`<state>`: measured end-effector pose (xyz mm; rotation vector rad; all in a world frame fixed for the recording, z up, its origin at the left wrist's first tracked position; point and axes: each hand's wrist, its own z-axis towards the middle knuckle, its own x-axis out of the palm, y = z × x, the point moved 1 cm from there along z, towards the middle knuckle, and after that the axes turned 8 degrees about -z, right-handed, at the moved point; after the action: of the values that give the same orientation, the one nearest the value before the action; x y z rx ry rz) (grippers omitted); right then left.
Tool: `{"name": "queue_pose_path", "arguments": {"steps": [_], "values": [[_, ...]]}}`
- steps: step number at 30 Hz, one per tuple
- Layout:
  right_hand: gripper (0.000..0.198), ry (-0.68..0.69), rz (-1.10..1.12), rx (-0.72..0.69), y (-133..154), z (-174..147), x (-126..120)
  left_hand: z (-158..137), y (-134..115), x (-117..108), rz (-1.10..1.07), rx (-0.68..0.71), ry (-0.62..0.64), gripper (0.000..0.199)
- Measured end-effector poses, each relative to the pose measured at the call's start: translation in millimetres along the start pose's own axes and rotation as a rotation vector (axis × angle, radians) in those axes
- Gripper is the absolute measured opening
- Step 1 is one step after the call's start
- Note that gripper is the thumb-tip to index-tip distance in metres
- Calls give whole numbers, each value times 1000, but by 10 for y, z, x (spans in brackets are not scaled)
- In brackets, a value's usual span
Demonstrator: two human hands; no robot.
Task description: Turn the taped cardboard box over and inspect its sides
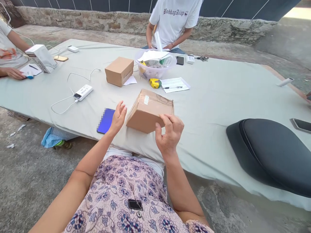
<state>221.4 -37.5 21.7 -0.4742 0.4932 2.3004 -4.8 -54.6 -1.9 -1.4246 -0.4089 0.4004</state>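
A taped brown cardboard box point(152, 111) with a small black-and-white patterned label stands near the table's front edge, between my hands. My left hand point(118, 117) is open, fingers extended and palm turned toward the box, with a gap between them. Just left of that hand lies a phone point(106, 121) with a blue screen. At the box's near right corner is my right hand point(170, 131), its fingers bent and the thumb apart from them. Its fingertips overlap the upper edge of the box; firm contact cannot be made out.
Beyond the box are a second carton point(119, 72), a yellow tape measure point(155, 83), a printed sheet point(176, 84) and a filled plastic basket point(156, 72). A white power strip point(83, 93) trails cables leftward. A black padded seat point(274, 152) occupies the right. Two people sit across and left.
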Motion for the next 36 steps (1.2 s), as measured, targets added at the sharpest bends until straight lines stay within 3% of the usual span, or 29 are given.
{"name": "queue_pose_path", "arguments": {"steps": [4,8,12,18,27,36], "values": [[35,30,4,-38,82,61,27,87,-408,142,-61,166,204,65],[36,30,63,-58,52,70,-17,92,-502,361,-76,195,318,62],[34,33,109,9,-72,85,-31,92,-408,507,-145,130,303,57],[42,11,95,193,-229,184,150,6,-408,703,-163,124,280,55],[42,-81,85,131,-263,134,255,30,-285,754,-157,273,196,53],[53,-91,241,67,-257,-80,158,-180,-262,679,-143,329,218,57]]}}
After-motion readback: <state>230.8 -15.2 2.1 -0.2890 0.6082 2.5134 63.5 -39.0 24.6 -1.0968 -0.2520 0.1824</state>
